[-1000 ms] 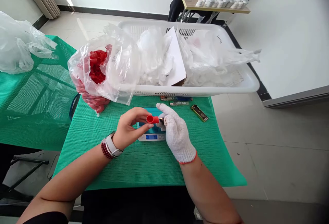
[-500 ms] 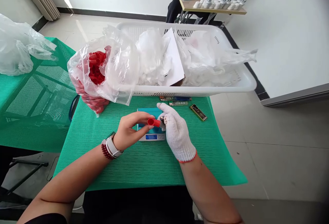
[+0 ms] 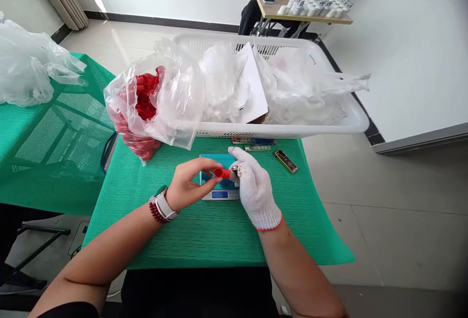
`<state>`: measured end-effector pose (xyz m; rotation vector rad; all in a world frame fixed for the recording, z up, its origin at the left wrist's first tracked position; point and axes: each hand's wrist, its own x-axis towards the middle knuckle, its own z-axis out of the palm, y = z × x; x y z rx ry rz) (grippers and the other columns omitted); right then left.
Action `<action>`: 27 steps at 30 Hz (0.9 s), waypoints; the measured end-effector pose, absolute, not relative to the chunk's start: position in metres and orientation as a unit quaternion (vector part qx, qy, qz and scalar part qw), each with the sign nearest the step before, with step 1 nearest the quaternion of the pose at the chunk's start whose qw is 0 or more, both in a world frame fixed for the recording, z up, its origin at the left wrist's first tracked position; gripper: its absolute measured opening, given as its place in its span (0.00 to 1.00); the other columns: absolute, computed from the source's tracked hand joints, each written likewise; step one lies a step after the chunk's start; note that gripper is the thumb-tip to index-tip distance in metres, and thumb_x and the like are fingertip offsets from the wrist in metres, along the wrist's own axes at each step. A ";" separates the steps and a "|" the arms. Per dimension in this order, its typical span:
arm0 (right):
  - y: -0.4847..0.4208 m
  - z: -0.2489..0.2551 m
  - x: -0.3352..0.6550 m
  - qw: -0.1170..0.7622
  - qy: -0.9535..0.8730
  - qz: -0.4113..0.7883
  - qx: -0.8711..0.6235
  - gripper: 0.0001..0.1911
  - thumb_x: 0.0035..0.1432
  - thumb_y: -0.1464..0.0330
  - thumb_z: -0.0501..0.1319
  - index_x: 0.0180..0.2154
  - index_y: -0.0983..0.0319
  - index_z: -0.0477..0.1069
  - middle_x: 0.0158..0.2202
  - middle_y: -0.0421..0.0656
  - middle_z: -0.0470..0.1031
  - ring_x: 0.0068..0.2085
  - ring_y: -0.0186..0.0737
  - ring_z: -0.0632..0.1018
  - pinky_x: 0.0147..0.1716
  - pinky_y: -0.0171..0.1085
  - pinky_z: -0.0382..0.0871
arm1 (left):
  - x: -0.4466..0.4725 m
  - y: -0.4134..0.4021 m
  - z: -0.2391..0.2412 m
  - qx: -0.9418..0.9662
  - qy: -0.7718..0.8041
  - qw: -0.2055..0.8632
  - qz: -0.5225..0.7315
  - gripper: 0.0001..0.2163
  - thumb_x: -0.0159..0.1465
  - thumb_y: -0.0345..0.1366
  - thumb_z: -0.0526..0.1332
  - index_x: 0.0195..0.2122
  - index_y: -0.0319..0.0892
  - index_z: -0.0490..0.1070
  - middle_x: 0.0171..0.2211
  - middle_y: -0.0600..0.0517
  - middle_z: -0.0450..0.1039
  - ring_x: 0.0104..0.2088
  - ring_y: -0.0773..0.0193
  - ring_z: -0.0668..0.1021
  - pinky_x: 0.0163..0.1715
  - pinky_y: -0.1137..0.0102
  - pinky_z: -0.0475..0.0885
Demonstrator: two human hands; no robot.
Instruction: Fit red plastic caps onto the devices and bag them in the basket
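My bare left hand pinches a small red plastic cap between thumb and fingers. My right hand, in a white knit glove, is closed on a small dark metal part pressed against the cap's end, with its forefinger stretched out. Both hands hover just above a small digital scale with a teal platform and a lit blue display, standing on the green mesh table cover.
A clear bag of red caps leans on a white basket stuffed with plastic bags and paper. Small flat dark parts lie by the basket. A second green table stands left; another person works at a far desk.
Both hands stay together over the scale, hardly moving. The cap has tilted slightly and sits closer against the gloved hand.
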<state>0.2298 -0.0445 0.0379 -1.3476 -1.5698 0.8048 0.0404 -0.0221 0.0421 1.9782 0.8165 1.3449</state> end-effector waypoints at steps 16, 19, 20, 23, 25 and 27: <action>-0.046 0.037 0.232 0.448 -0.630 0.330 -0.542 0.25 0.71 0.59 0.47 0.60 0.61 0.69 0.38 0.47 0.79 0.35 0.41 0.79 0.38 0.43 0.77 | 0.041 -0.022 0.044 0.756 0.301 0.294 0.501 0.08 0.63 0.29 0.65 0.44 0.41 0.74 0.37 0.48 0.81 0.34 0.67 0.81 0.31 0.73 0.78; -0.045 0.037 0.232 0.444 -0.625 0.341 -0.544 0.24 0.71 0.59 0.47 0.60 0.61 0.70 0.42 0.47 0.79 0.36 0.41 0.79 0.39 0.43 0.77 | 0.041 -0.023 0.044 0.742 0.323 0.283 0.515 0.09 0.62 0.32 0.68 0.42 0.41 0.74 0.34 0.50 0.80 0.31 0.68 0.80 0.30 0.75 0.77; -0.046 0.037 0.231 0.446 -0.624 0.347 -0.540 0.24 0.71 0.59 0.47 0.60 0.61 0.69 0.41 0.47 0.79 0.36 0.40 0.79 0.39 0.42 0.77 | 0.041 -0.023 0.044 0.737 0.330 0.280 0.520 0.09 0.61 0.32 0.69 0.42 0.41 0.74 0.33 0.51 0.80 0.31 0.68 0.80 0.29 0.75 0.77; -0.047 0.037 0.229 0.453 -0.626 0.358 -0.524 0.24 0.71 0.60 0.47 0.60 0.62 0.69 0.37 0.45 0.79 0.33 0.38 0.78 0.38 0.42 0.76 | 0.041 -0.022 0.043 0.728 0.344 0.272 0.527 0.09 0.61 0.31 0.69 0.42 0.41 0.74 0.32 0.51 0.79 0.31 0.68 0.79 0.28 0.75 0.76; -0.047 0.037 0.228 0.456 -0.628 0.357 -0.520 0.24 0.71 0.60 0.47 0.59 0.63 0.69 0.35 0.44 0.78 0.32 0.38 0.77 0.36 0.41 0.75 | 0.041 -0.021 0.042 0.731 0.343 0.271 0.525 0.09 0.61 0.29 0.68 0.42 0.41 0.74 0.34 0.50 0.79 0.33 0.67 0.79 0.28 0.75 0.75; -0.048 0.037 0.228 0.462 -0.620 0.359 -0.523 0.24 0.71 0.60 0.48 0.59 0.63 0.70 0.34 0.44 0.78 0.31 0.38 0.77 0.35 0.41 0.75 | 0.041 -0.021 0.042 0.739 0.333 0.276 0.517 0.09 0.61 0.27 0.66 0.43 0.41 0.74 0.37 0.48 0.80 0.36 0.66 0.79 0.29 0.74 0.75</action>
